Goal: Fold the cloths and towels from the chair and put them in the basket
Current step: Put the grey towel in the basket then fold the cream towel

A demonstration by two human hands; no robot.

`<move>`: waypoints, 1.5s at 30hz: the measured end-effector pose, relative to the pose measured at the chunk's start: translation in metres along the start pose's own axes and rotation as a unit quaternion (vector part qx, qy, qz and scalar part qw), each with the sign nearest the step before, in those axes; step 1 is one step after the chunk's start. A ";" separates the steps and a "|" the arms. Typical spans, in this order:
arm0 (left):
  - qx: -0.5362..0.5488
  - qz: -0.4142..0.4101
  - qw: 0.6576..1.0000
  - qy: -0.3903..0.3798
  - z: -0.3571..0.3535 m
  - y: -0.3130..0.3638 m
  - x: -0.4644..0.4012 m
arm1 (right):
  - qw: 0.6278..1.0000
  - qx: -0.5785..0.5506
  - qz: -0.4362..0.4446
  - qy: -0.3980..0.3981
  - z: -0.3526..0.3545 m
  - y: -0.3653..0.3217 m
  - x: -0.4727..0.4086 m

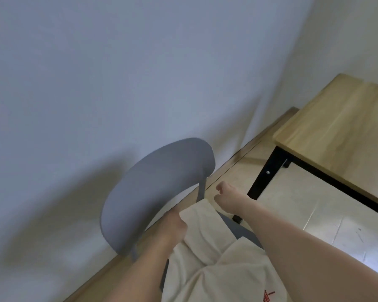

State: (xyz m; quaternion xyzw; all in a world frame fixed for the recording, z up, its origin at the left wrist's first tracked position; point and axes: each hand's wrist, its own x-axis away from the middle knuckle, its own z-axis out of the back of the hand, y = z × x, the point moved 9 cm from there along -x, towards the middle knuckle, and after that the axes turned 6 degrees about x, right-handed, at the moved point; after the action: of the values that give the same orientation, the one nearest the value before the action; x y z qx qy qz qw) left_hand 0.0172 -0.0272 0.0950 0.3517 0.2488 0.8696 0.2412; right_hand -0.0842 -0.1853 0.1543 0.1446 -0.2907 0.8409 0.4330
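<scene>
Currently catalogued, places given from the chair:
Chair [153, 192]: grey, standing against the wall [96, 83], back curving over the seat.
Cloth [216, 253]: cream, lying rumpled on the seat and spilling toward the camera; a small red mark is showing near its lower edge.
Left hand [172, 225]: reaching in at the seat's left side, just under the chair back; fingers are curling round the cloth's far corner and gripping it.
Right hand [224, 196]: hovering at the seat's right side, just beyond the cloth's far edge; fingers are curling inward, but the picture is too blurred to tell whether they are pinching cloth or nothing.
Table [336, 127]: wooden top on black legs, standing right of the chair.
Basket: not showing.
Step in hand: seemingly picking the cloth up off the seat; folding is not yet begun.
Next move: probably calling for the right hand securing the opposite corner, then both lifting the cloth clear to spread it flat.
</scene>
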 end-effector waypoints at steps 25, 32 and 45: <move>-0.043 -0.289 0.947 0.133 -0.049 -0.031 -0.017 | 0.900 -0.224 0.117 0.354 -0.089 0.092 0.032; 0.189 -0.324 0.927 -0.017 0.008 0.048 0.132 | 0.882 -0.163 0.187 0.401 -0.006 0.062 0.201; 0.106 -0.595 0.768 0.211 0.149 0.194 0.433 | 0.824 -0.158 0.333 0.430 0.095 -0.013 0.467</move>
State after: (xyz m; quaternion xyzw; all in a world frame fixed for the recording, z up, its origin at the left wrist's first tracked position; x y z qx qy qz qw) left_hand -0.1965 0.1218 0.5187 -0.0359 0.5439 0.5720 0.6130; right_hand -0.3465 0.0632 0.4655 -0.4081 -0.2346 0.8533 0.2242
